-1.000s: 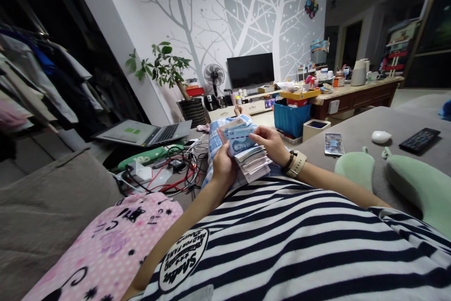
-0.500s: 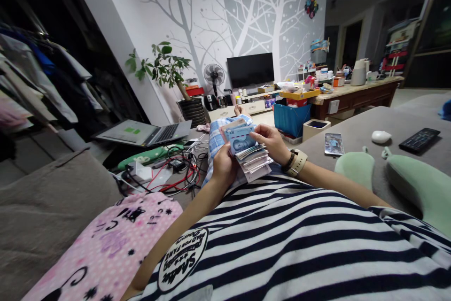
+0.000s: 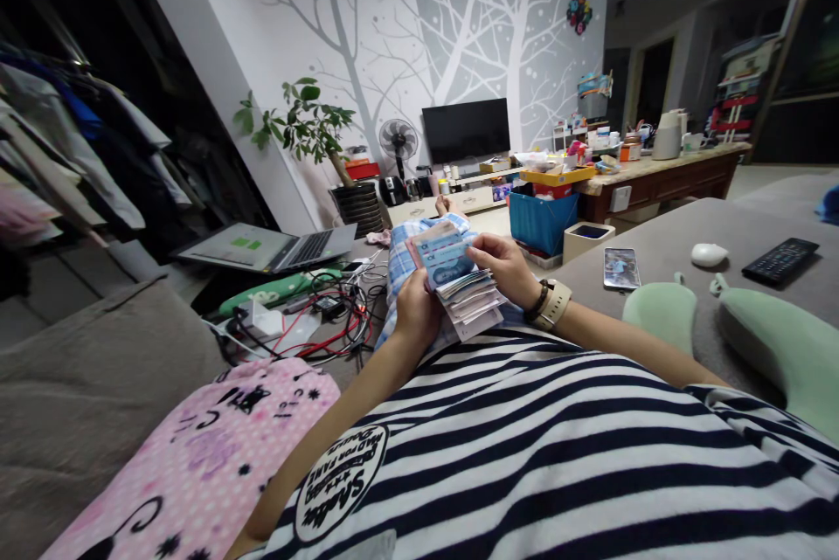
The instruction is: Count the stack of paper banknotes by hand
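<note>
A stack of banknotes (image 3: 468, 305) is folded over in my left hand (image 3: 418, 308), whose fingers are closed round its left side. The lower ends of the notes fan out toward my striped shirt. Blue notes show on the upper part, with pinkish ones behind them. At the upper right, my right hand (image 3: 504, 267) pinches the edge of a blue banknote (image 3: 451, 266) between thumb and forefinger. A pale watch and a dark bracelet circle the right wrist. Both hands are above my legs in blue checked cloth (image 3: 401, 245).
On my left lie a laptop (image 3: 275, 247), tangled cables (image 3: 347, 307) and a pink patterned cloth (image 3: 216, 446). To the right, the grey sofa holds a phone (image 3: 621, 268), a white mouse (image 3: 709, 255), a black remote (image 3: 780, 261) and a green neck pillow (image 3: 773, 350).
The blue notes at the top have shifted slightly down and spread, so another blue edge shows behind the front one. My right hand has barely moved.
</note>
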Demonstrator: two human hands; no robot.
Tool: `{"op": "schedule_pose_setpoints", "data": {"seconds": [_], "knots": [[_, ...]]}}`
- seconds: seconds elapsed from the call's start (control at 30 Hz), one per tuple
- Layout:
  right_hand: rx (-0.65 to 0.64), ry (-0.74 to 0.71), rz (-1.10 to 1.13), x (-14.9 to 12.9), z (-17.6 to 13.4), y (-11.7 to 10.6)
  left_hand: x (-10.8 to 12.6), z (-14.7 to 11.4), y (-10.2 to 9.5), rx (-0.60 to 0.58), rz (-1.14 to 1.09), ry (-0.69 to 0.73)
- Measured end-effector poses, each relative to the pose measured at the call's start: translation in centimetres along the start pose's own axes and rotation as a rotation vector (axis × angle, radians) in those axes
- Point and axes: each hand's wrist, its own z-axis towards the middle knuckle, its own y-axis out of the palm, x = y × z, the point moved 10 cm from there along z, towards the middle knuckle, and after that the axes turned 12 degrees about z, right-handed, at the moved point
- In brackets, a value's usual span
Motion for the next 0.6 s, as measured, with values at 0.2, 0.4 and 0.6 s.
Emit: {"op": "schedule_pose_setpoints", "data": {"seconds": [0.2,0.4,0.6], "knots": [[-0.024,-0.011,0.010,-0.1,-0.3,0.3,2.7,-1.1,-0.9,-0.003,0.197,0.162],[-0.032,-0.039,0.010,0.0,-0.2,0.2,1.7,-0.8,0.6,-0.010,0.058,0.080],[-0.041,-0.049,-0.040,0.3,-0.2,-0.2,0.6,-0.4,2.0,-0.068,-0.129,-0.037]]}}
